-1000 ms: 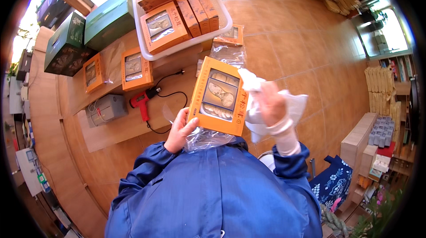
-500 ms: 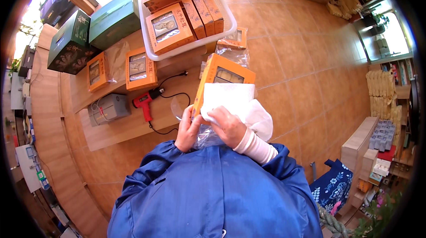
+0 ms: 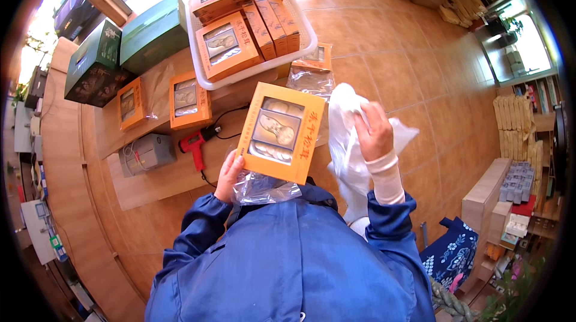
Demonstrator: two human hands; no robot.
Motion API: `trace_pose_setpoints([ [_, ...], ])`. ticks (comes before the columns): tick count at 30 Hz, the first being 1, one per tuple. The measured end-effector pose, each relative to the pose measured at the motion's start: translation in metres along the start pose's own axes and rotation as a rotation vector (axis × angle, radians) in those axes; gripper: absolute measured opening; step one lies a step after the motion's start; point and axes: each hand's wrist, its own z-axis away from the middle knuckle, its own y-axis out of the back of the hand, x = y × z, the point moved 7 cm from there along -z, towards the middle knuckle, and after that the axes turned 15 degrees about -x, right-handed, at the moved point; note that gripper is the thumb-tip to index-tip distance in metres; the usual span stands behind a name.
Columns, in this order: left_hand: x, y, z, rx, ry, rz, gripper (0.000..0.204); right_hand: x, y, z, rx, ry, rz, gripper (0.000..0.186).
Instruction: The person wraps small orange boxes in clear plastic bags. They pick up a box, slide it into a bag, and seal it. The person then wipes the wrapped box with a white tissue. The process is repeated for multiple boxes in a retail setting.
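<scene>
My left hand [image 3: 229, 176] grips the lower left corner of an orange box [image 3: 253, 119], whose clear window shows pale sliced mushrooms. The box is tilted with its front face up. Crumpled clear plastic film [image 3: 264, 190] hangs below it, beside my left fingers. Off to the right, my right hand [image 3: 375, 133] is closed on a white cloth [image 3: 347, 136], which hangs loosely down and is apart from the box.
A white plastic basket [image 3: 255, 74] of orange boxes stands on the wooden table [image 3: 144, 187]. Nearby are green boxes [image 3: 157, 34], more orange boxes [image 3: 191, 101], a red heat gun [image 3: 195, 147] with a black cord, and a grey box [image 3: 146, 154]. Shelving [image 3: 543, 124] lines the right side.
My right hand has drawn the white cloth off the box and away to the right. The box has turned so its windowed front faces up, still in my left hand.
</scene>
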Motion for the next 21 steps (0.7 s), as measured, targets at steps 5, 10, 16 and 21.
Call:
trace_pose_setpoints([
  [5, 0.007, -0.046, -0.001, -0.164, 0.063, -0.352, 0.042, -0.07, -0.063, -0.047, -0.236, 0.395, 0.086, 0.024],
  [10, 0.005, -0.035, 0.01, -0.06, 0.077, -0.152, 0.036, 0.015, -0.083, -0.044, -0.293, 0.004, 0.304, 0.018],
  [16, 0.008, -0.025, 0.019, 0.052, 0.007, -0.01, 0.033, -0.002, -0.028, -0.025, -0.068, 0.086, 0.002, 0.024],
  [21, 0.017, -0.025, 0.006, 0.078, -0.059, -0.093, 0.032, -0.035, -0.1, 0.012, -0.44, 0.236, -0.068, 0.03],
])
